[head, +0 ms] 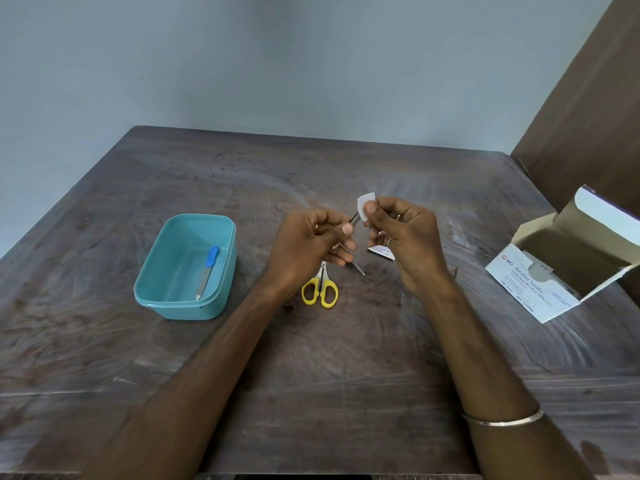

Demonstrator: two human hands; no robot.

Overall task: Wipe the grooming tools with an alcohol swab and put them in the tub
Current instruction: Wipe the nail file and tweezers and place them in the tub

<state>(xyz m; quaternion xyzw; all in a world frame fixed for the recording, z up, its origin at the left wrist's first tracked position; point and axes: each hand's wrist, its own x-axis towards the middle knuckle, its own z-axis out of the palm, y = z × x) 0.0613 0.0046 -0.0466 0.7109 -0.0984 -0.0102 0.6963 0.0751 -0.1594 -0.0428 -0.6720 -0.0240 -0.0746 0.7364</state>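
Observation:
My left hand [311, 242] grips a thin metal grooming tool [354, 219] above the middle of the table; its lower tip pokes out below my fingers. My right hand [401, 233] pinches a white alcohol swab [364, 204] against the tool's upper end. A teal plastic tub [221, 271] stands to the left, with a blue-handled nail file [209, 268] lying inside. Small scissors with yellow handles [320, 289] lie on the table just below my left hand.
A torn swab wrapper [381, 252] lies on the dark wooden table [346, 358] under my right hand. An open white box of alcohol swabs [561, 268] sits at the right edge. A brown panel [588, 116] rises at the back right.

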